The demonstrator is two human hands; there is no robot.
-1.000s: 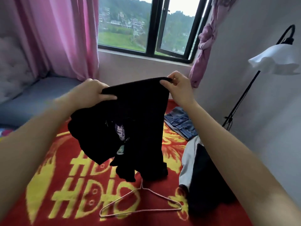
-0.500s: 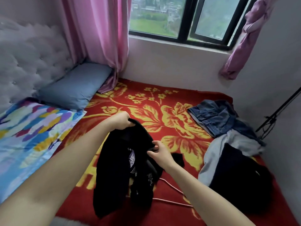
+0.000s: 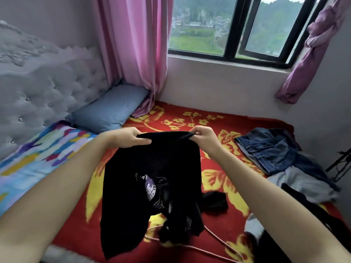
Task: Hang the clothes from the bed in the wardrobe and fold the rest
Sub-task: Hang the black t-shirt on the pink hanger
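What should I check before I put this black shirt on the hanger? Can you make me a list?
1. Both hands grip the black shirt: ok. The left hand and the right hand pinch its top edge.
2. Shirt hangs straight: not ok. Its lower part is bunched and twisted.
3. Neck hole found: cannot tell which edge is being held.
4. Hanger close by: ok. The pink hanger lies on the red blanket.
5. Hanger free to lift: not ok. The shirt's bottom covers part of it.

Black printed shirt (image 3: 152, 168) hangs crumpled over pink hanger (image 3: 218, 243) on bed.
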